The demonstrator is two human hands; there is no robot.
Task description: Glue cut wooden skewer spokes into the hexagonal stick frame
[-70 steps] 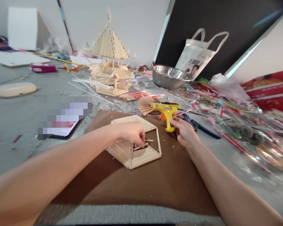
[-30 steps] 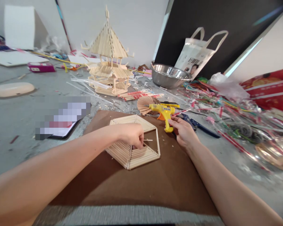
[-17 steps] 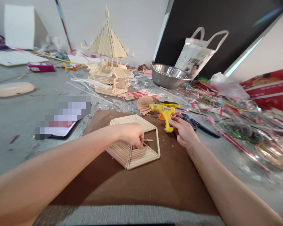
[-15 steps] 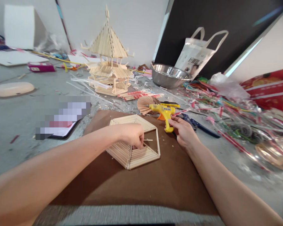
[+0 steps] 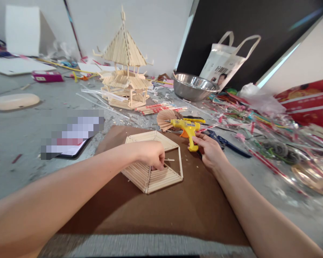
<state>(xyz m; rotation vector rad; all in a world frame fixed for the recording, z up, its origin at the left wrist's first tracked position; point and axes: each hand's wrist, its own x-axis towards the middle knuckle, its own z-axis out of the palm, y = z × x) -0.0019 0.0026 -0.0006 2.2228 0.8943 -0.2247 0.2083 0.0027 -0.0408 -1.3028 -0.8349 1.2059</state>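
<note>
A hexagonal panel of pale wooden sticks (image 5: 165, 180) lies flat on a brown sheet (image 5: 177, 215). My left hand (image 5: 154, 156) is closed at the panel's middle, fingertips pointing down; whatever they pinch is hidden. Just right of these fingers, a short loose stick (image 5: 170, 160) shows over the panel's open section, where brown shows through. My right hand (image 5: 208, 148) grips the handle of a yellow glue gun (image 5: 187, 125), whose nozzle points left above the sheet's far right edge.
Behind the sheet stands a stick pagoda model (image 5: 125, 71), with red-marked sticks (image 5: 161, 108) before it. A phone (image 5: 75, 139) lies left. A steel bowl (image 5: 195, 87), dark-blue pliers (image 5: 231, 146), a yellow cutter (image 5: 193, 119) and plastic wrappings (image 5: 258, 125) are behind and right.
</note>
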